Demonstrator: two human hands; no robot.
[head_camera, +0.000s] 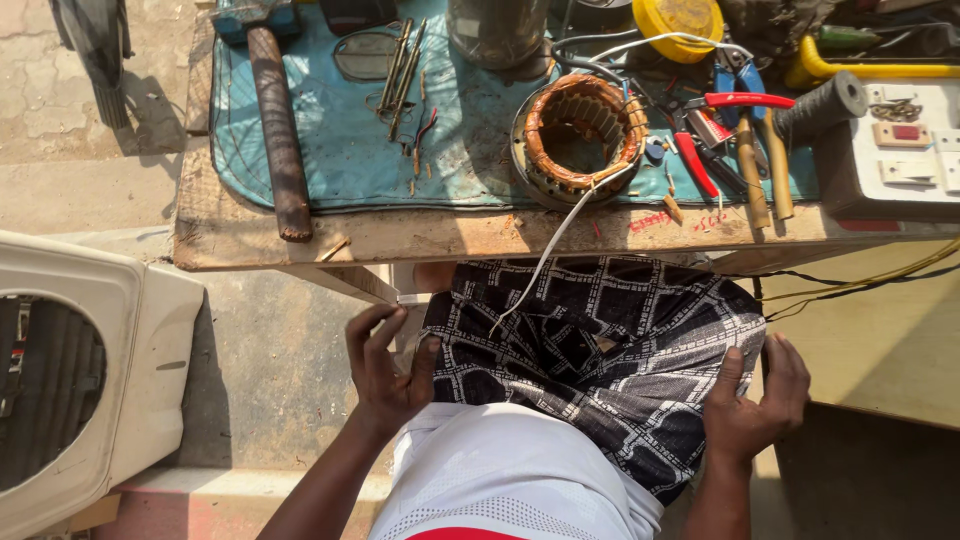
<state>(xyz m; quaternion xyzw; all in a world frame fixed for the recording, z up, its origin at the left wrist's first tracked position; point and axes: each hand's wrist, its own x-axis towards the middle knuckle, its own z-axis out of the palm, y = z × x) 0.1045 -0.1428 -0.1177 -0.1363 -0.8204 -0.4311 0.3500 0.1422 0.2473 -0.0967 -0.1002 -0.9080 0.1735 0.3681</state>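
Note:
My left hand rests at the left side of my lap, fingers curled against the black-and-white patterned cloth of my shorts. My right hand lies flat on the cloth at the right side of my lap, fingers apart. Neither hand holds anything. On the wooden workbench in front of me sits a motor stator with copper windings. A white wire hangs from it down onto my lap.
A blue mat covers the bench, carrying a hammer, thin metal rods, a metal can, red-handled pliers, wooden-handled tools, a yellow tape roll. A switch box stands right; a white fan housing lies left.

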